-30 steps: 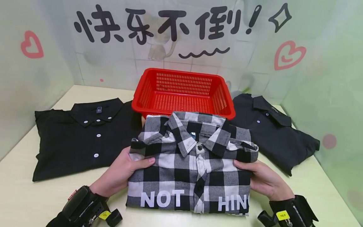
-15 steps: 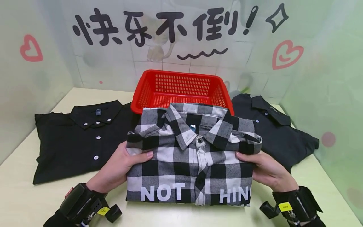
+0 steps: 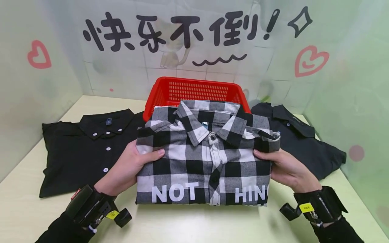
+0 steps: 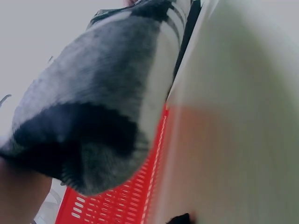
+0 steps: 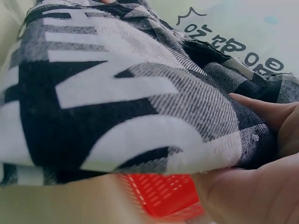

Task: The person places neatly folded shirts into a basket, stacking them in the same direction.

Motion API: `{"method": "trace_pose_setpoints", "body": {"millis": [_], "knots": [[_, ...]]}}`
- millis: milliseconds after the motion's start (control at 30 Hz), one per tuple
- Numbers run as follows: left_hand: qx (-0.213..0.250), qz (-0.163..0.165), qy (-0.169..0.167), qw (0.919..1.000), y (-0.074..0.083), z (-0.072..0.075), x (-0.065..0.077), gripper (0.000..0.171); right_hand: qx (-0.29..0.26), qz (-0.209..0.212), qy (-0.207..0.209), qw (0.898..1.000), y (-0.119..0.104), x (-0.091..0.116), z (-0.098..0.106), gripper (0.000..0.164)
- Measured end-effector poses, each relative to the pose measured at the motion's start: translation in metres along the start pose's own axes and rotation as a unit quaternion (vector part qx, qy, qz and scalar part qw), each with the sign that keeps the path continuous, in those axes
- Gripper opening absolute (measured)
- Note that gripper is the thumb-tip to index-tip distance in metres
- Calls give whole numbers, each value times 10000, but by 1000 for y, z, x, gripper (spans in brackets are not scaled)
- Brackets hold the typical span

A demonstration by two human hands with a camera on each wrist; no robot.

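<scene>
A folded black, grey and white checked shirt [image 3: 188, 158] is held up off the table, its collar away from me and white letters along its near edge. My left hand [image 3: 127, 165] grips its left side, thumb on top and fingers hidden underneath. On the opposite side my right hand [image 3: 291, 168] holds it the same way. The shirt's far part overlaps the red basket [image 3: 199, 80] in the head view. In the right wrist view, thumb and fingers pinch the checked cloth [image 5: 205, 107]. The left wrist view shows the shirt's underside [image 4: 107, 60] above the basket's perforated wall [image 4: 126, 200].
A folded black shirt [image 3: 76, 158] with white buttons lies on the table [image 3: 194, 226] to the left. Another dark shirt [image 3: 319, 148] lies to the right, partly behind the checked one. Behind the basket rises a printed wall [image 3: 121, 77], with side walls at left and right.
Both hands have lifted the checked shirt and moved it away from me, so it now covers much of the basket's opening in the head view. The black shirts stay in place.
</scene>
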State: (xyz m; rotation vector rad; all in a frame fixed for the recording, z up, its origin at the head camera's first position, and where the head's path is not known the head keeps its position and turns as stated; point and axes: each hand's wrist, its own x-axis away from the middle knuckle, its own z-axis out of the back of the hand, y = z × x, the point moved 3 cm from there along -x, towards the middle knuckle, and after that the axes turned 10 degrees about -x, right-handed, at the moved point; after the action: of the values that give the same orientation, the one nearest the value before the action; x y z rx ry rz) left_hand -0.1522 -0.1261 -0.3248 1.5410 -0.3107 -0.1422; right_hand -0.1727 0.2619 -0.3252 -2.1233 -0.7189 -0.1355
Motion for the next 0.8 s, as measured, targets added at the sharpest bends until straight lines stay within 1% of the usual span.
{"method": "trace_pose_setpoints", "body": {"millis": [200, 367, 467, 633, 700, 800], "knots": [[-169, 28, 206, 9996, 11, 2, -12, 56, 211, 81, 200, 9995, -17, -5, -7, 47], [-167, 24, 317, 9994, 21, 6, -24, 59, 360, 223, 347, 9985, -29, -15, -14, 51], [-135, 18, 384, 9992, 25, 8, -31, 59, 432, 294, 402, 9978, -35, -21, -18, 51], [-218, 0, 511, 9985, 32, 11, -42, 58, 566, 363, 618, 9958, -46, -27, -24, 50], [-281, 19, 566, 9980, 34, 12, -45, 58, 633, 374, 720, 9947, -49, -30, -26, 47], [-253, 98, 651, 9975, 38, 13, -51, 57, 716, 381, 817, 9933, -54, -36, -29, 42]]}}
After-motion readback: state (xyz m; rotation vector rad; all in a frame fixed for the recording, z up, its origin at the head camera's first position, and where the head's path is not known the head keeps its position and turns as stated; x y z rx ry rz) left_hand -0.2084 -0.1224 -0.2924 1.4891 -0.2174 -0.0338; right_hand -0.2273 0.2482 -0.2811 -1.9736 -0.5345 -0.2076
